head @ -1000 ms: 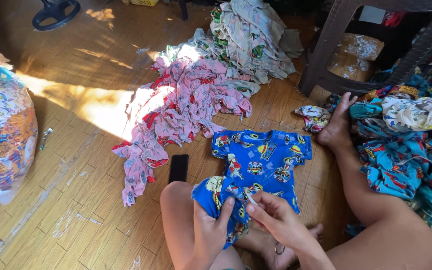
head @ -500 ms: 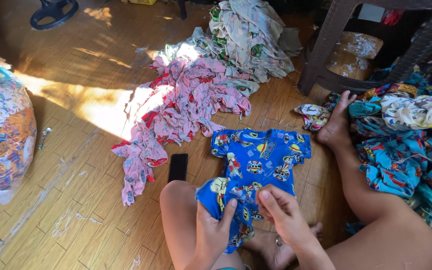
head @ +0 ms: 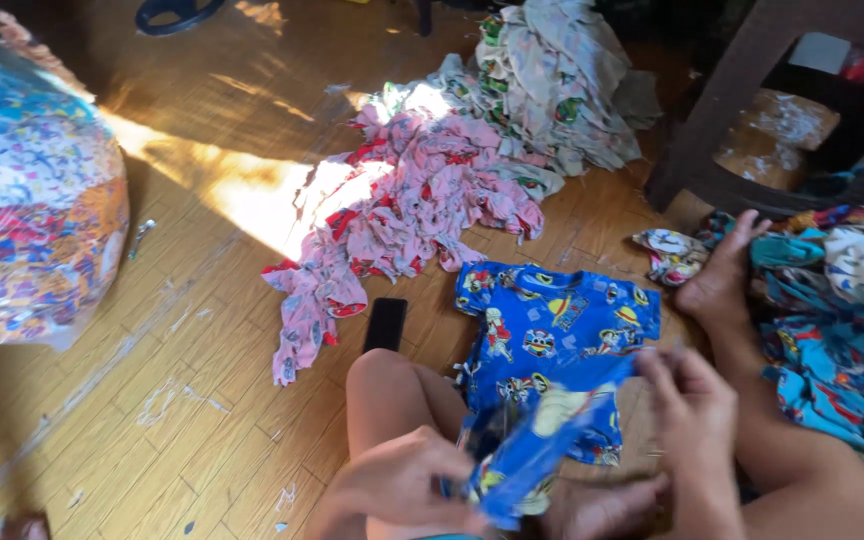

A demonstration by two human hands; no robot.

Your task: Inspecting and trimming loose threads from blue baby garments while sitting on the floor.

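Note:
I sit on a wooden floor with a small blue printed shirt (head: pixel 552 325) laid flat in front of my knees. My left hand (head: pixel 407 480) grips the lower end of a blue printed cloth piece (head: pixel 542 445), and my right hand (head: pixel 687 410) pinches its upper end, so the piece stretches slanted between them above the shirt's hem. The cloth is motion-blurred. My bare knee (head: pixel 392 385) and my foot (head: pixel 722 280) flank the shirt.
A black phone (head: pixel 385 324) lies left of the shirt. Pink printed garments (head: pixel 402 220) trail across the floor, with a pale pile (head: pixel 552 90) behind. Blue clothes (head: pixel 842 340) heap at right, a large stuffed colourful bag (head: pixel 27 200) at left, a dark stool (head: pixel 752 110) beyond.
Both hands have lifted a blue cloth piece off the shirt's lower edge and pulled apart, the right hand rising to the right and the left dropping lower.

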